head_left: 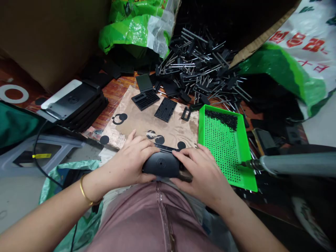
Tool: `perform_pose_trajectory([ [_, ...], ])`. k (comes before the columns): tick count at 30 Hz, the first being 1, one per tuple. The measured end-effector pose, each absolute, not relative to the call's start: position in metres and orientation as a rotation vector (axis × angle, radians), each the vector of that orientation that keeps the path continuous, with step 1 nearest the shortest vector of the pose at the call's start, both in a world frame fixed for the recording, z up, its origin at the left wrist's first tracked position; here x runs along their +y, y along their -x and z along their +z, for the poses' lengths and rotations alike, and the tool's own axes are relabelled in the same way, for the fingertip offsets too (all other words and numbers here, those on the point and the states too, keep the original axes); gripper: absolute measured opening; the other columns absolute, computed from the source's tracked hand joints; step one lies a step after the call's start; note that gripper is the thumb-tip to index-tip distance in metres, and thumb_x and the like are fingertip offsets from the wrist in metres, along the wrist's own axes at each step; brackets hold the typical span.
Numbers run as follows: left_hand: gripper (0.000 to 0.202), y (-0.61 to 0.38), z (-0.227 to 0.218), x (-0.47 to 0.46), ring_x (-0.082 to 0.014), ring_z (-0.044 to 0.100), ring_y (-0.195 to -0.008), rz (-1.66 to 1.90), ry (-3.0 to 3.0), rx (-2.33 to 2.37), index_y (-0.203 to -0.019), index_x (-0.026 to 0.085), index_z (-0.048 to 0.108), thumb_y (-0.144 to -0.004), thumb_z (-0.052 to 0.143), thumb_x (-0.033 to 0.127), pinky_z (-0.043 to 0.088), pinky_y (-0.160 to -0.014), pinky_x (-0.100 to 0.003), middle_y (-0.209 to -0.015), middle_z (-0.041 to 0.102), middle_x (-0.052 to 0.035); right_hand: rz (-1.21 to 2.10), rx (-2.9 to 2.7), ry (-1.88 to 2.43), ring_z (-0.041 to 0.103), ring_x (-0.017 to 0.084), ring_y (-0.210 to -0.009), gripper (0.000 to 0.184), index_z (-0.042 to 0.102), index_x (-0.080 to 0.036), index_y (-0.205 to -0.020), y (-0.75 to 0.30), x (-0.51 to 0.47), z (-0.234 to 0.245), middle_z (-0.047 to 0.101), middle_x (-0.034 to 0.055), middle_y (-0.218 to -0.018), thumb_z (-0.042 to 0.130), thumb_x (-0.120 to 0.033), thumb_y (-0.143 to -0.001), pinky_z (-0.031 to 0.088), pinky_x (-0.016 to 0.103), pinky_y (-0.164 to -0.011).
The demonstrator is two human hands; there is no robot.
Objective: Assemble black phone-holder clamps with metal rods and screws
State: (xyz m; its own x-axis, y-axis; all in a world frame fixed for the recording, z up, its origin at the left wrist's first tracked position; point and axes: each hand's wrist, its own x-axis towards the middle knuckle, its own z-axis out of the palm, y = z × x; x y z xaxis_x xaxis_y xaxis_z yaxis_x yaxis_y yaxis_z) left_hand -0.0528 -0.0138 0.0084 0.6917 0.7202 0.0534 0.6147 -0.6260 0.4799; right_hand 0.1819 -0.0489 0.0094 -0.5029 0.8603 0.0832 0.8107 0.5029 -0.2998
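A black plastic stand base (161,165) with a round mark on its face is held at the near edge of the work board. My left hand (138,157) grips its left side, thumb below and fingers over the top. On the opposite side my right hand (198,166) closes round the right end in the same way. Beyond the hands, two ribbed black plates (166,109) and a small black frame piece (186,113) lie on the cardboard-coloured board (136,131). Several black discs (181,145) are scattered near my fingers.
At right stands a green perforated tray (248,154) with tiny black screws (223,119); an electric screwdriver (294,163) reaches over it. Black parts with metal rods (196,66) are heaped behind. Assembled black pieces (76,101) are stacked at left. Green-white bags (286,66) flank the heap.
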Motion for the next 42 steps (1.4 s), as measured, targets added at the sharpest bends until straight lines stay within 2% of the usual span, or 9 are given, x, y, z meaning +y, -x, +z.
perform_pose_trajectory([
  [8,0.056,0.048,-0.001,0.008,-0.0293,0.049,-0.110,0.332,-2.473,1.030,-0.116,0.022,0.055,-0.067,0.073,0.041,0.014,-0.106,-0.062,-0.110,0.060,-0.0080,0.275,-2.499,1.463,0.057,0.028,-0.102,0.039,0.060,-0.020,-0.114,-0.180,-0.033,0.005,0.063,0.0092,-0.103,0.063,-0.038,-0.079,0.021,0.058,-0.107],
  [15,0.056,0.046,-0.007,0.014,-0.0300,0.048,-0.110,0.324,-2.463,1.028,-0.115,0.020,0.057,-0.068,0.070,0.047,0.015,-0.105,-0.063,-0.110,0.058,-0.0091,0.321,-2.540,1.509,0.055,0.027,-0.104,0.049,0.059,-0.018,-0.116,-0.180,-0.028,0.002,0.061,0.0083,-0.103,0.065,-0.047,-0.078,0.017,0.058,-0.108],
  [33,0.062,0.056,-0.013,0.016,-0.0280,0.049,-0.109,0.340,-2.475,1.038,-0.123,0.024,0.053,-0.069,0.071,0.049,0.018,-0.105,-0.056,-0.114,0.058,-0.0088,0.379,-2.525,1.484,0.055,0.028,-0.105,0.045,0.059,-0.022,-0.115,-0.182,-0.025,0.001,0.062,0.0080,-0.105,0.064,-0.047,-0.078,0.019,0.060,-0.107],
  [42,0.060,0.056,-0.013,0.021,-0.0271,0.049,-0.104,0.323,-2.486,0.997,-0.117,0.019,0.057,-0.069,0.071,0.051,0.026,-0.101,-0.052,-0.110,0.058,-0.0098,0.381,-2.533,1.522,0.054,0.027,-0.107,0.048,0.058,-0.022,-0.115,-0.181,-0.026,-0.001,0.061,0.0075,-0.106,0.065,-0.051,-0.077,0.020,0.058,-0.108],
])
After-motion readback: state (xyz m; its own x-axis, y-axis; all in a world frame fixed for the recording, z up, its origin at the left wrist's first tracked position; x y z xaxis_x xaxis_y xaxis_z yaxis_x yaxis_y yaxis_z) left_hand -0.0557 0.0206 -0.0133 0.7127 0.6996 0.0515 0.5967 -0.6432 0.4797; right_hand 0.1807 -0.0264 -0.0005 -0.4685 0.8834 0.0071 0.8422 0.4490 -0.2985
